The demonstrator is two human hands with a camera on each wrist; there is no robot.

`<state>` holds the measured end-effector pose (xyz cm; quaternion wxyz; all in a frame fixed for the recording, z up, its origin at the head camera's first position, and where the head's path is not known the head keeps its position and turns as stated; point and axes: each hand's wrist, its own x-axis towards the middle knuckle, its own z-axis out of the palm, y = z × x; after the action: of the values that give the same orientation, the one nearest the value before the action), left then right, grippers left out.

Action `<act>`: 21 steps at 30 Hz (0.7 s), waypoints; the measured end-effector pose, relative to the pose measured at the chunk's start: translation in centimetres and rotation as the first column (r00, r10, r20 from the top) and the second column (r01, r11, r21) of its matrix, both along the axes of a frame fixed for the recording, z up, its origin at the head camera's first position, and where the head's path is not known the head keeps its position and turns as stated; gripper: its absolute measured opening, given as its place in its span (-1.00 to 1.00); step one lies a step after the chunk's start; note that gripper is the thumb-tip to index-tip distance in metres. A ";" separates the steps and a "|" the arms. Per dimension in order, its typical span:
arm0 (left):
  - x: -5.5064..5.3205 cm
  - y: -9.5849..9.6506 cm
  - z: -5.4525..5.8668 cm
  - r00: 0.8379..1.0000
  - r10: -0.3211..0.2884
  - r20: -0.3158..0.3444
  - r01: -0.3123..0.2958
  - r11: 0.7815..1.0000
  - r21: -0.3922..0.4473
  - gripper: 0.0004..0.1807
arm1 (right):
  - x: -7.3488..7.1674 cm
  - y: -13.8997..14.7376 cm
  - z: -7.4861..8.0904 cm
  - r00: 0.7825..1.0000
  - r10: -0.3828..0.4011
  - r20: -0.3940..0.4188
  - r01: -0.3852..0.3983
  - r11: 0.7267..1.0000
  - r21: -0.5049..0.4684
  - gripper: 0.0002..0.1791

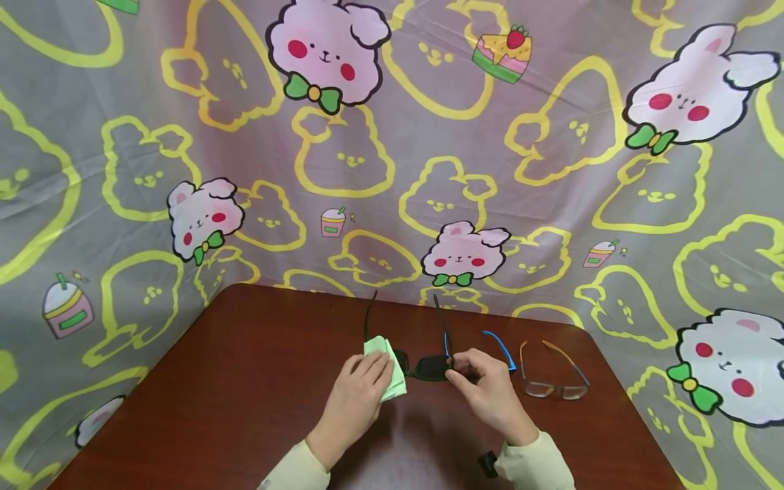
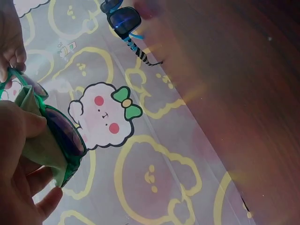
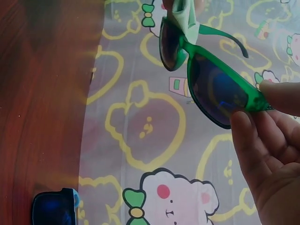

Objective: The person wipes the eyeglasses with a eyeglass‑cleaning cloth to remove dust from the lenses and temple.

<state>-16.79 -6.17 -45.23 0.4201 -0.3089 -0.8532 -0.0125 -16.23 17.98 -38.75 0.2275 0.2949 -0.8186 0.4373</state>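
A pair of green-framed sunglasses (image 1: 431, 368) with dark lenses is held up between both hands, temples pointing away towards the back. My left hand (image 1: 357, 396) grips a folded pale green cloth (image 1: 386, 371) around the lens on the left side. In the left wrist view the cloth (image 2: 44, 145) is tucked behind that lens, with the thumb and fingers on it. Pinched between the thumb and fingers of my right hand (image 1: 490, 393) is the other end of the frame, at the hinge. The right wrist view shows this lens (image 3: 216, 91) uncovered.
Blue-framed sunglasses (image 1: 502, 350) lie behind the right hand, partly hidden by it. To their right are clear-lensed glasses (image 1: 556, 390) with open temples. A small black object (image 1: 488, 464) is beside the right sleeve. Patterned cloth (image 1: 367, 150) walls in the brown table (image 1: 263, 354).
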 end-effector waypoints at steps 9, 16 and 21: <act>0.3 0.9 -0.1 0.999 0.052 0.005 -0.052 0.998 -0.025 -0.48 | -1.6 1.4 -2.3 0.994 0.018 -0.108 -0.017 1.000 0.005 -0.75; 0.3 1.6 0.3 0.997 0.073 0.004 -0.073 0.997 -0.014 -0.49 | -1.7 1.6 -2.4 0.982 0.023 -0.190 -0.028 0.999 -0.022 -0.69; 0.4 1.7 0.7 0.999 0.015 0.049 -0.015 1.000 0.013 -0.47 | -0.9 1.3 -1.0 0.983 0.008 -0.182 -0.016 0.999 -0.038 -0.70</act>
<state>-16.39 -4.47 -44.50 0.4013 -0.2991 -0.8654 -0.0227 -17.17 19.28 -39.75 0.3044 0.3341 -0.7839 0.4257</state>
